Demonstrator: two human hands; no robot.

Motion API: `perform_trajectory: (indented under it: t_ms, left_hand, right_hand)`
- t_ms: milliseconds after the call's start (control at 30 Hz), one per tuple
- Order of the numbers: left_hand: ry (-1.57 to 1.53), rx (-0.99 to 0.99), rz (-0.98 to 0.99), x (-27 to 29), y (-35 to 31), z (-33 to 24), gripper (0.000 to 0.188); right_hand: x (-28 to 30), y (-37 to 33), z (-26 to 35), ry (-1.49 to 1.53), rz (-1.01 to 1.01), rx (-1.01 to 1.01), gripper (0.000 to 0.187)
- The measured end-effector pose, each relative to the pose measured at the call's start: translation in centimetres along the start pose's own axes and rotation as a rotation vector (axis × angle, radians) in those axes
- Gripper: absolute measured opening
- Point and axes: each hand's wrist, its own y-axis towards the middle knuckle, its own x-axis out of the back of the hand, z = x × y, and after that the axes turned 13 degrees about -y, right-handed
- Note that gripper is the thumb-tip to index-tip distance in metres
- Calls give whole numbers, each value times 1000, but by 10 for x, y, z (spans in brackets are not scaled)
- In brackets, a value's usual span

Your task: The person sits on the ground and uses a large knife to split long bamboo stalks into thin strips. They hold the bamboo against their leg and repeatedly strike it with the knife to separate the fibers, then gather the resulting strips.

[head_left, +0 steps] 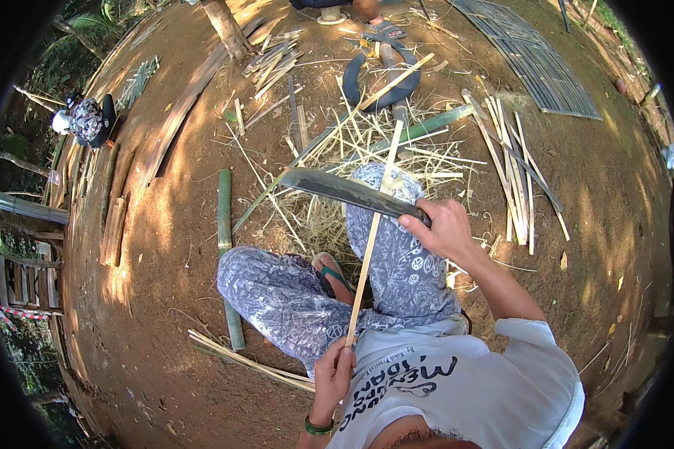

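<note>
My right hand (443,230) is closed around the handle end of a machete (337,188), whose long dark blade points left across my raised right knee. A narrow pale bamboo strip (365,273) runs lengthwise from my belly over that knee, crossing the blade and reaching beyond it. The strip's near end is pinched in my left hand (333,374), close to my shirt. Blade and strip meet over the knee; a small patch of pale cloth or padding shows there, partly hidden by them.
Shavings and cut strips (322,221) lie heaped before my feet. A green bamboo pole (225,209) is at left, more strips (513,172) at right. Beyond are a curved black piece (352,82), another person's sandalled foot (387,30) and a slatted bamboo panel (535,63). Someone crouches far left.
</note>
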Motion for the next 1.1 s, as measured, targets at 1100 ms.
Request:
perform_trajectory:
  t_ms: [1100]
  left_hand:
    - [546, -945, -552, 43, 44, -195, 26]
  right_hand:
    - [164, 173, 154, 1522, -270, 324, 37]
